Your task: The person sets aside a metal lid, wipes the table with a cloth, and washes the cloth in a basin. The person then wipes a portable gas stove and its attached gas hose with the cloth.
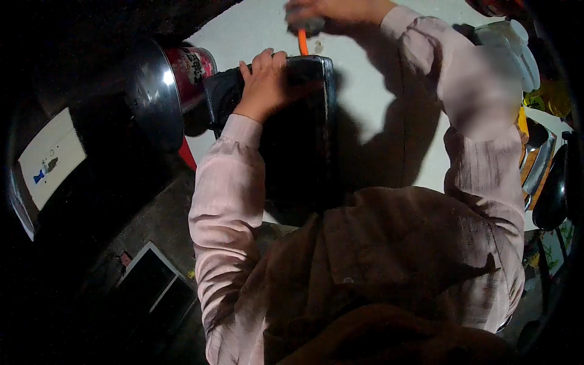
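Note:
A dark, box-shaped thing (pixel 298 134) with a pale, worn right edge stands on the white surface in front of me. My left hand (pixel 264 85) grips its far edge, fingers spread apart and reaching over the rim. Beyond that edge an orange tube or strip (pixel 303 42) sticks out. My right hand (pixel 334 11) is at the top of the view, smeared by motion, its fingers closed round a dark grey lump (pixel 309 25). The lump meets the end of the orange piece; whether it is a scrubber or a fitting I cannot tell.
Left of the box stand a shiny metal vessel (pixel 155 91) and a red printed tin (pixel 191 70). White plastic containers (pixel 517 45) are at the upper right. Spoons and other metal utensils (pixel 538 155) lie at the right edge. Deep shadow covers the left floor.

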`<action>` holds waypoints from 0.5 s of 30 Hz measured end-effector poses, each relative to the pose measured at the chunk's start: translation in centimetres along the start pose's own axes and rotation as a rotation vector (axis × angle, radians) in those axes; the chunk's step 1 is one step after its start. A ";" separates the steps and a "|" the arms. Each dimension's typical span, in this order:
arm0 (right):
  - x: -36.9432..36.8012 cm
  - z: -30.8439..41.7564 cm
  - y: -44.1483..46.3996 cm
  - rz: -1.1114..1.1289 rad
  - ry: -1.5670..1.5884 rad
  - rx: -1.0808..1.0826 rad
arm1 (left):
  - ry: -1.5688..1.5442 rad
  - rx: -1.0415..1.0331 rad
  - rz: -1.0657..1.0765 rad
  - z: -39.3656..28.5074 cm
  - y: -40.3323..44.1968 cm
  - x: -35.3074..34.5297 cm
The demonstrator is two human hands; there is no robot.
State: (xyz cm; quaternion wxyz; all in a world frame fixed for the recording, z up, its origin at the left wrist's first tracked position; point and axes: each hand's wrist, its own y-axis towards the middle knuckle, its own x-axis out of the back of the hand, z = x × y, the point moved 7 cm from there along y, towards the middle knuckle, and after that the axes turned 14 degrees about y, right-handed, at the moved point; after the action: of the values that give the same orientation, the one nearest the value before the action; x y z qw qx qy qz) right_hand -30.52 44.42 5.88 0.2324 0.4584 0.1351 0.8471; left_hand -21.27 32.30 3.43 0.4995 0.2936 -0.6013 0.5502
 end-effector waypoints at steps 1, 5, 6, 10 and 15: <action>-4.9 -1.4 0.1 0.118 -0.019 -0.011 | 0.018 -0.005 -0.014 0.0 0.0 0.0; -6.9 0.6 -0.7 0.017 -0.084 0.334 | 0.023 -0.005 -0.007 0.0 -0.1 0.1; -6.8 -1.4 -0.3 0.075 -0.088 0.141 | 0.016 -0.013 -0.031 0.0 -0.1 0.1; 1.9 -4.7 -2.4 -0.245 -0.115 -0.101 | -0.006 -0.022 -0.092 0.7 -0.1 -0.4; 3.9 -7.9 -5.7 -0.670 -0.071 -0.186 | -0.054 -0.010 -0.009 0.6 -0.1 0.0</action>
State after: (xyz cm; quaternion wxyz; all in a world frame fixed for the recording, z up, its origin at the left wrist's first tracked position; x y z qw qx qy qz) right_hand -37.40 51.20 1.82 0.5429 0.3947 0.1921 0.7159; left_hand -21.37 31.75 3.52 0.4870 0.3084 -0.6161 0.5368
